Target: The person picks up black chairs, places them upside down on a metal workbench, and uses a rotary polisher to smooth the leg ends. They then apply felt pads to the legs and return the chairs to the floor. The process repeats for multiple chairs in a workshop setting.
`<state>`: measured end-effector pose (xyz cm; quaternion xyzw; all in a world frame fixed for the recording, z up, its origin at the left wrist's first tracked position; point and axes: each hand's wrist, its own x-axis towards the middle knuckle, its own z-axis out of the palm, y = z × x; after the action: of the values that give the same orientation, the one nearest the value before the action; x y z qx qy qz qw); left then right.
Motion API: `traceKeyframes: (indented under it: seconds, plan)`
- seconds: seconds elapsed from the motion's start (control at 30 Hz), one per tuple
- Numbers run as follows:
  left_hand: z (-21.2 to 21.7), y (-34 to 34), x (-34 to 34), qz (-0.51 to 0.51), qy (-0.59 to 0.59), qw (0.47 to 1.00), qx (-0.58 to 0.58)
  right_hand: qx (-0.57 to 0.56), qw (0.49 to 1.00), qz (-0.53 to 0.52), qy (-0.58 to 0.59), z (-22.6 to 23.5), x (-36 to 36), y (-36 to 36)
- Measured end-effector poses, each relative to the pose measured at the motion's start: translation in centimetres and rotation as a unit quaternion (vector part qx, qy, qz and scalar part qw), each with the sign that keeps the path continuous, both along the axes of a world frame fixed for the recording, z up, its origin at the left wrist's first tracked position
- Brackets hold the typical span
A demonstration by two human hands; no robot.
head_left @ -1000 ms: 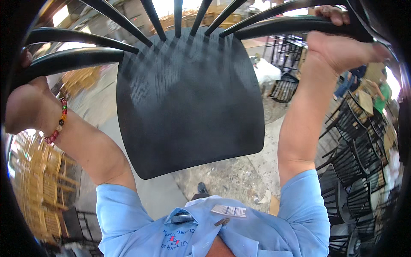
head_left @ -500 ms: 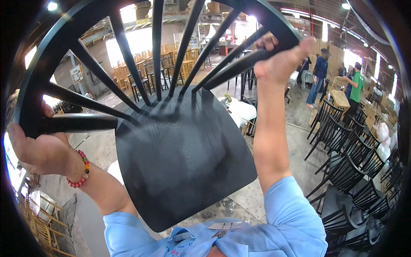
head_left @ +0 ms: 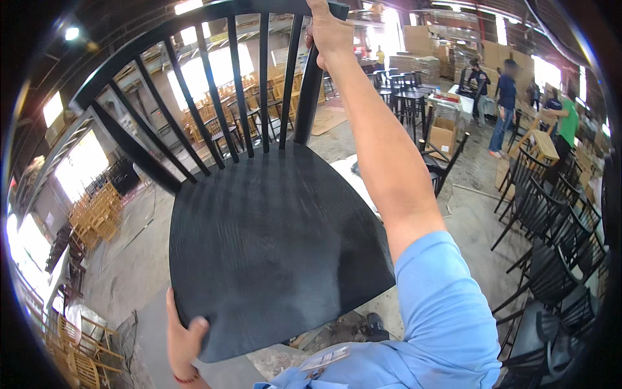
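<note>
A black wooden chair with a spindle back is tilted up before me, its broad seat facing me and its backrest rising to the far left. My right hand is closed round the top right corner of the backrest, where the top rail meets the outer post. Low on the left, my left hand grips the seat's edge near its front corner, with the thumb over the top face. The underside and the chair's legs are hidden by the seat.
Black spindle-back chairs stand in rows along the right. Natural-wood chairs fill the left side, with more behind the backrest. A cardboard box sits beyond my right arm. Several people, one in a green shirt, stand at the far right.
My left hand has gone from the backrest's left end down to the seat's front left edge. My right hand has stayed on the backrest, now farther up in view as the chair has turned.
</note>
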<state>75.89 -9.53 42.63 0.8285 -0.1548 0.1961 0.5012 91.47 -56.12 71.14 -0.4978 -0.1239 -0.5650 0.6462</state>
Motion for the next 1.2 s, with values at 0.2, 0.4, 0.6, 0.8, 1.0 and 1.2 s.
traceKeyframes:
  seconds: [0.2,0.4,0.6,0.8,1.0,1.2]
  plan:
    - [-6.0,-5.1,3.1,-0.022,0.054,0.918,-0.392,0.095,0.987,0.034,0.129,-4.8,13.0,-5.9]
    - [-6.7,-3.4,10.3,0.077,0.021,0.869,-0.488,-0.026,0.97,0.042,0.239,-3.5,22.7,-4.8]
    - [-5.0,-1.6,14.2,0.112,0.001,0.874,-0.473,-0.131,0.966,0.08,0.207,-2.0,29.4,1.2]
    - [-7.6,-5.2,17.0,0.145,-0.046,0.866,-0.476,-0.257,0.921,0.153,0.251,-2.1,35.9,2.2]
    - [-6.2,-5.9,17.6,0.196,-0.051,0.879,-0.432,-0.642,0.712,0.119,0.259,-7.3,33.5,1.9]
    - [-6.1,-7.7,19.4,0.203,-0.062,0.875,-0.435,-0.536,0.753,0.183,0.336,-20.7,24.7,-7.3]
